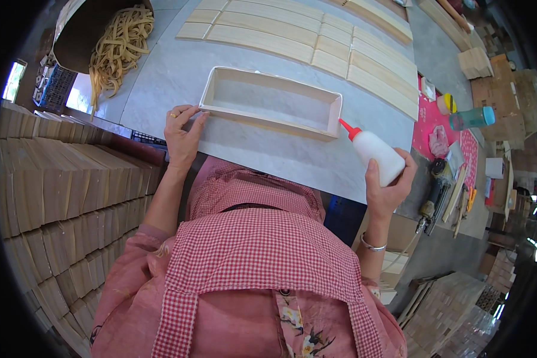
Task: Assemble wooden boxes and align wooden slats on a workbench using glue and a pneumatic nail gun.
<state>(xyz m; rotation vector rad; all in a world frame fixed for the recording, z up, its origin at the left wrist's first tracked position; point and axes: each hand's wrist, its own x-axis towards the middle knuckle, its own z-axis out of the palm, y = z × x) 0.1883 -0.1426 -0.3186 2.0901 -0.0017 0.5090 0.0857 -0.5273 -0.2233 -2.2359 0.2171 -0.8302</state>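
A long rectangular wooden frame (268, 124) stands on its edge on the grey marbled table (244, 152), and its inside shows the tabletop. White lines run along parts of its upper rim. At its near left corner, my left hand (183, 134) grips the wood between thumb and fingers. My right hand (392, 186) is wrapped round a white glue bottle (377, 156) with a red pointed nozzle. The bottle is tilted, and its tip is at or just beside the frame's right end; contact is hard to tell.
Rows of pale wooden slats (268, 30) lie across the table's far side. A bucket (71, 30) spilling tan bands (122, 45) is at far left. Stacked boards (71, 185) rise on the left. To the right are an air tool (435, 191) and a teal bottle (471, 118).
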